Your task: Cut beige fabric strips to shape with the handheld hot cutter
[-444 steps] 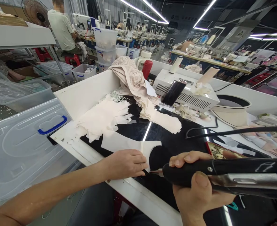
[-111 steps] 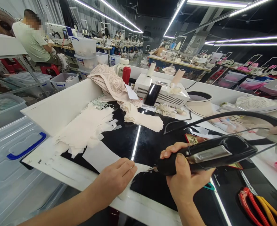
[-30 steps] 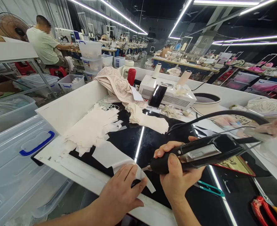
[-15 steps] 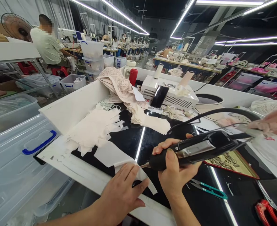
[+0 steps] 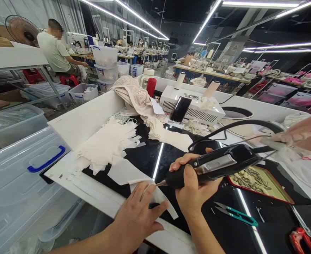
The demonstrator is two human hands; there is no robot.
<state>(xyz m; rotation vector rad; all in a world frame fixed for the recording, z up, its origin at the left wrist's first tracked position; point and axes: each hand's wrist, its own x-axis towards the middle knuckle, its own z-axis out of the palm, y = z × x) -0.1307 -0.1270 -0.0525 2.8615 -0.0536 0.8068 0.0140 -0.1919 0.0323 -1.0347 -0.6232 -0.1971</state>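
My left hand (image 5: 138, 215) lies on a white fabric piece (image 5: 162, 201) near the table's front edge, its fingers spread and pressing it down. A second white fabric layer (image 5: 123, 172) extends up and left from under it. My right hand (image 5: 194, 185) is wrapped round a black corded hand tool (image 5: 221, 165) with a metal lever along its side. The tool is tilted, and its pointed metal tip meets the fabric's edge just beyond my left fingertips. Teal thread snips (image 5: 240, 215) lie to the right of my right wrist.
Stacked cream fabric pieces (image 5: 105, 143) and another cream pile (image 5: 168, 135) lie beyond my hands. A phone (image 5: 181, 109) leans on a white vented box (image 5: 166, 100). At right are a red-rimmed tray (image 5: 279, 190) and red-handled scissors (image 5: 300, 240). A seated person (image 5: 56, 51) works far left.
The tool in my right hand has shifted slightly left, bringing its tip closer to my left fingertips at the fabric's edge. My left hand stays on the fabric. The view has shifted a little.
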